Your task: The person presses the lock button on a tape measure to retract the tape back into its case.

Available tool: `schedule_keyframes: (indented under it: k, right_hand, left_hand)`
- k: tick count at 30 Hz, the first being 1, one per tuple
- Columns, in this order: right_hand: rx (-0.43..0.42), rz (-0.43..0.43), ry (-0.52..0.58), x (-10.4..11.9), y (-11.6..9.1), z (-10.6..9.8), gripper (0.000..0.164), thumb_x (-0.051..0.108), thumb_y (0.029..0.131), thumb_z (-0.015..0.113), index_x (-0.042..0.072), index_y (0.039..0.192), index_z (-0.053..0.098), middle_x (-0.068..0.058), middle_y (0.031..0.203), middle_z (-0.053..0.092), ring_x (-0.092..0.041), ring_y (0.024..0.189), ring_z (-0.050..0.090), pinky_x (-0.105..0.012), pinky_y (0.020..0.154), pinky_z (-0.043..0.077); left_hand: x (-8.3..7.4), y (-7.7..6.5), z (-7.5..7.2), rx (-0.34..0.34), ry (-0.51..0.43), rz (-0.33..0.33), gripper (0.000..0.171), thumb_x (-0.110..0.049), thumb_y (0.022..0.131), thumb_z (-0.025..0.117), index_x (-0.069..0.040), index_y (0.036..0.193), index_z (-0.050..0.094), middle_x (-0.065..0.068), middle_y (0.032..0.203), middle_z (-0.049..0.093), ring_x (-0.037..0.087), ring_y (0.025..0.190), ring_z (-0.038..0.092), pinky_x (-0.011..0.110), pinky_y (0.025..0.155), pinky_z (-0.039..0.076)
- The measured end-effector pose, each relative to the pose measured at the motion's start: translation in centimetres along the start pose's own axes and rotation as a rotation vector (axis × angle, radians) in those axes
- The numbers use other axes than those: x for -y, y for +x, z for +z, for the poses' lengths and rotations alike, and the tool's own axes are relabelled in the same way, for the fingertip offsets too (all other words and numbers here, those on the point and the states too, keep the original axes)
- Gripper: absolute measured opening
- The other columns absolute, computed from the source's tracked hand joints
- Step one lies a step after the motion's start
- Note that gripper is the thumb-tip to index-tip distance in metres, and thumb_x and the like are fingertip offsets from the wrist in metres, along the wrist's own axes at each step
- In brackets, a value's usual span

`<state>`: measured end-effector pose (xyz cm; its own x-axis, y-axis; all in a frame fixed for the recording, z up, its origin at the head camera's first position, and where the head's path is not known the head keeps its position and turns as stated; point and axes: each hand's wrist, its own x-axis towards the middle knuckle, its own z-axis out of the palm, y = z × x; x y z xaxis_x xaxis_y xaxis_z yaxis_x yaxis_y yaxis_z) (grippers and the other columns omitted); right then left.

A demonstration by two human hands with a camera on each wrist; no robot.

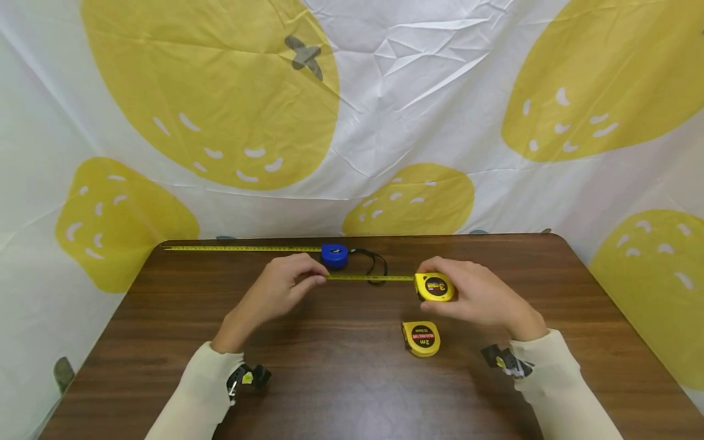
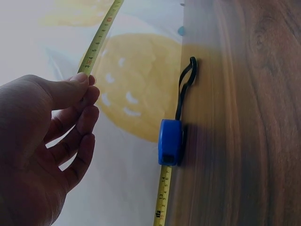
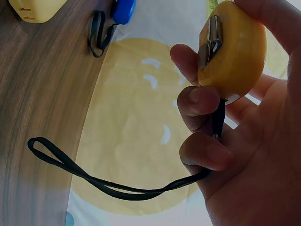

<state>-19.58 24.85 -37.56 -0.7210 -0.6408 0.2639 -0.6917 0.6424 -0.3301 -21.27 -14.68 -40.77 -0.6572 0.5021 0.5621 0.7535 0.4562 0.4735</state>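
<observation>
I see the left hand (image 1: 282, 286) pinch the tape blade (image 1: 371, 278), the right hand (image 1: 480, 294) grip its yellow case (image 1: 434, 287). Only my right wrist view shows the metal clip (image 3: 215, 35).

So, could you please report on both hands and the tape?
Left hand pinching blade; right hand gripping its yellow case; blade extended between them; nothing visibly blocking.

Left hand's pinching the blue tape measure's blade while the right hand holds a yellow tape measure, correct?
Not the blue one: the left hand pinches the blade of the yellow tape measure, as the head view shows. The right hand does hold it.
</observation>
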Motion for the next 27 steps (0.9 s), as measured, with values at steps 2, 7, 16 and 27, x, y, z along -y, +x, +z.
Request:
schedule_keyframes:
  k: [2, 7, 16, 27]
  right_hand:
    - [0.004, 0.001, 0.003, 0.06, 0.06, 0.08, 0.054, 0.040, 0.092, 0.091, 0.020, 0.135, 0.065, 0.014, 0.102, 0.067, -0.006, 0.087, 0.063, -0.037, 0.077, 0.055]
    - [0.018, 0.012, 0.014, 0.26, 0.15, 0.20, 0.054, 0.041, 0.092, 0.090, 0.020, 0.136, 0.065, 0.013, 0.104, 0.068, -0.006, 0.086, 0.062, -0.035, 0.075, 0.054]
    - [0.033, 0.011, 0.017, 0.50, 0.34, 0.45, 0.055, 0.042, 0.093, 0.089, 0.019, 0.136, 0.065, 0.013, 0.103, 0.068, -0.006, 0.083, 0.060, -0.033, 0.071, 0.052]
    - [0.049, 0.008, 0.015, 0.97, 0.74, 0.88, 0.055, 0.044, 0.093, 0.089, 0.021, 0.135, 0.064, 0.015, 0.101, 0.067, -0.004, 0.082, 0.062, -0.033, 0.072, 0.054]
  left_hand:
    - [-0.08, 0.04, 0.09, 0.002, 0.002, 0.005, 0.006, -0.004, 0.099, 0.082, -0.010, 0.103, 0.082, -0.001, 0.098, 0.078, 0.013, 0.087, 0.070, 0.039, 0.081, 0.057]
    - [-0.19, 0.12, 0.32, 0.003, 0.008, 0.021, 0.008, -0.004, 0.099, 0.082, -0.011, 0.103, 0.082, -0.004, 0.098, 0.078, 0.013, 0.087, 0.070, 0.039, 0.081, 0.057]
    - [-0.42, 0.14, 0.64, 0.021, -0.002, 0.029, 0.007, -0.004, 0.100, 0.080, -0.010, 0.103, 0.081, -0.004, 0.097, 0.076, 0.013, 0.086, 0.068, 0.037, 0.078, 0.056]
    - [-0.84, 0.34, 1.02, 0.038, 0.002, 0.033, 0.005, -0.005, 0.102, 0.078, -0.010, 0.104, 0.081, 0.000, 0.099, 0.077, 0.015, 0.090, 0.070, 0.039, 0.081, 0.057]
